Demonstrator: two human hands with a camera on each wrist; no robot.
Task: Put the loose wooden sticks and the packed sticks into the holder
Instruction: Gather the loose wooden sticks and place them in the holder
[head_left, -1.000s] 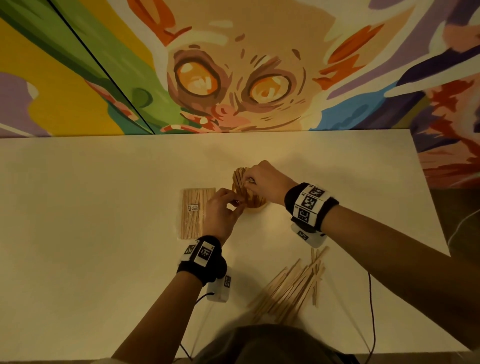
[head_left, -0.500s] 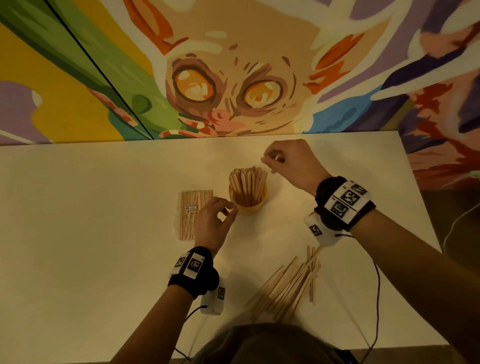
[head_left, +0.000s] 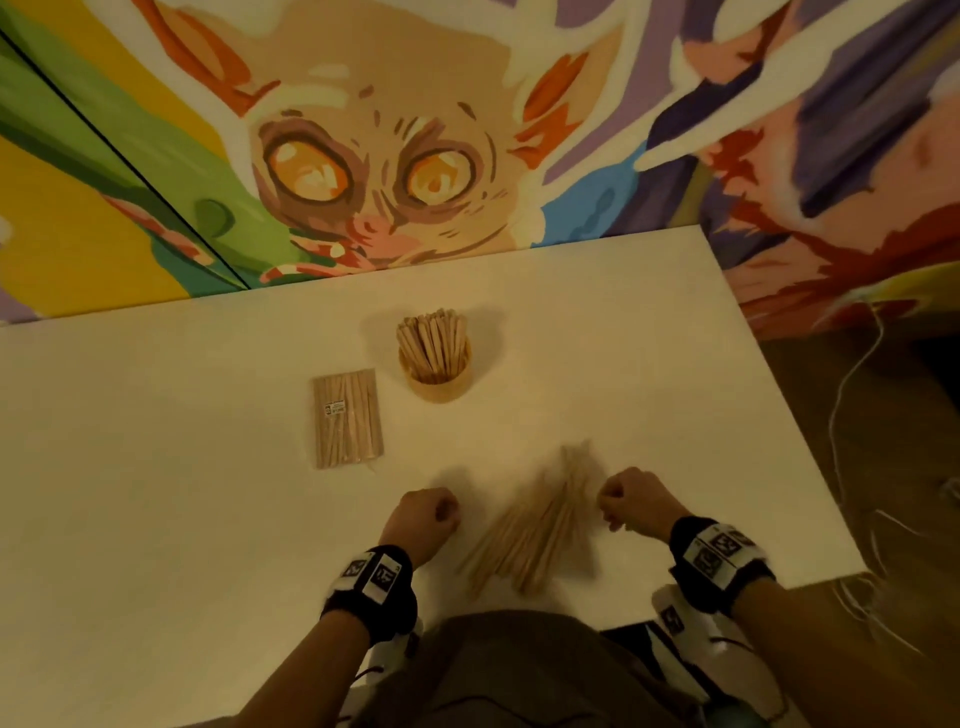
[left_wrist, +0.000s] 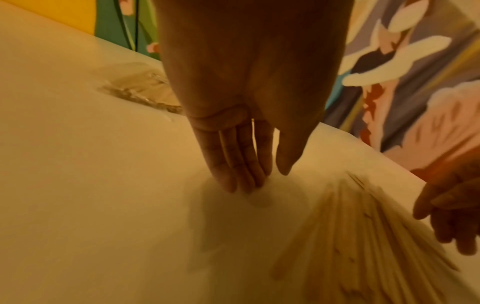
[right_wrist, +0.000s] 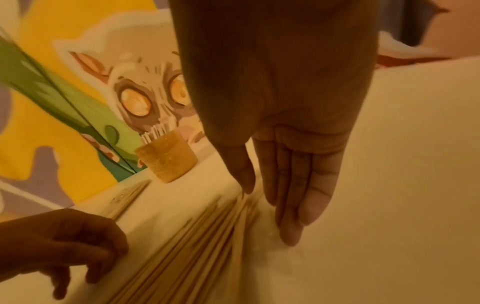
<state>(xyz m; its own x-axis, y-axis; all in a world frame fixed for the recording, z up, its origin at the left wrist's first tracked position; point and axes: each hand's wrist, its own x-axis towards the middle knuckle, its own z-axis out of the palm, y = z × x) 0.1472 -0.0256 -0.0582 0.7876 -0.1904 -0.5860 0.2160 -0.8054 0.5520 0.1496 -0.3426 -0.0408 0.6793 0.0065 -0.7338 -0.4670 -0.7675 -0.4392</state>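
Observation:
A round wooden holder (head_left: 435, 382) (right_wrist: 166, 160) stands at the back middle of the white table (head_left: 156, 519), filled with upright sticks (head_left: 432, 338). Left of it lies the clear pack of sticks (head_left: 347, 418) (left_wrist: 137, 90), flat and unopened. A fanned pile of loose sticks (head_left: 540, 525) (left_wrist: 363, 236) (right_wrist: 197, 246) lies near the front edge. My left hand (head_left: 423, 519) (left_wrist: 249, 181) is just left of the pile, its straight fingers pointing down at the tabletop. My right hand (head_left: 631, 501) (right_wrist: 272, 205) is at the pile's right side, fingers straight, alongside the stick ends. Neither hand holds anything.
A painted mural wall (head_left: 363, 156) rises right behind the table. The table's right edge (head_left: 779, 395) drops to the floor, where thin white cables (head_left: 852, 374) lie. My lap is at the front edge.
Both hands have pulled back from the holder to the near edge and now flank the loose pile. The right hand was at the sticks in the holder a second ago. The camera tilted.

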